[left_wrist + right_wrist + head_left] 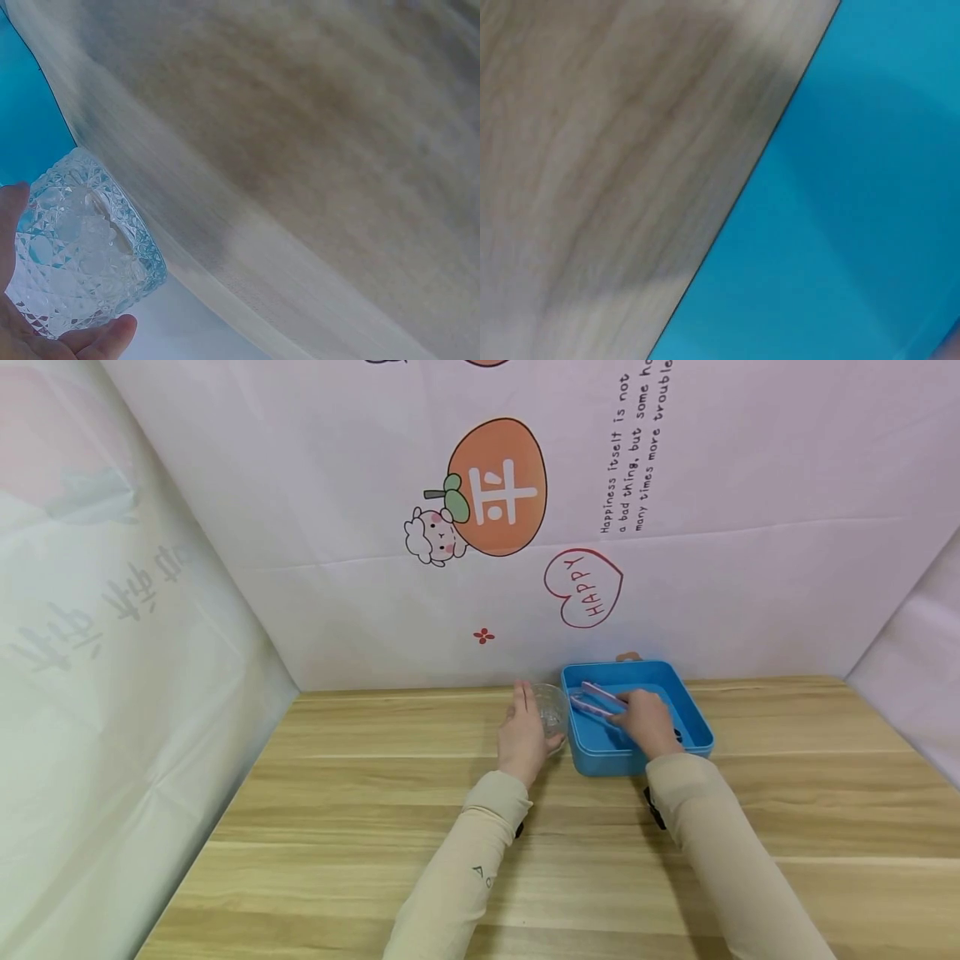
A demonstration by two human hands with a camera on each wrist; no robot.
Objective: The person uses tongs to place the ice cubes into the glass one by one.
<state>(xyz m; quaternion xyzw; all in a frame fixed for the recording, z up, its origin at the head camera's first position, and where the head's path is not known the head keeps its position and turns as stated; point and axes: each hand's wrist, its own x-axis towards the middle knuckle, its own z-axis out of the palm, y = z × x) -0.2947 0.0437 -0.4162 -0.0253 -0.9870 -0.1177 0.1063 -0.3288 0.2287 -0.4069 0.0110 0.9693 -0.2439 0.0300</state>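
Observation:
My left hand [522, 739] holds a clear cut-glass cup [553, 706] just left of a blue square box [609, 765], thumb on one side and fingers on the other. In the left wrist view the cup [90, 247] shows its diamond pattern; clear lumps seem to lie inside, but the facets blur them. Reaching over the box's near wall, my right hand [647, 720] grips pink-and-purple tongs [604, 694]. Their arms are spread and their tips point left toward the cup. Whether anything sits between the tips cannot be made out. The right wrist view shows mostly the box wall [802, 262].
Both stand on a wood-grain table [360, 793], near its back edge and a printed white cloth [337, 568]. Behind the box a small tan object [628, 656] pokes up. A small dark thing [678, 735] shows inside the box beside the right wrist.

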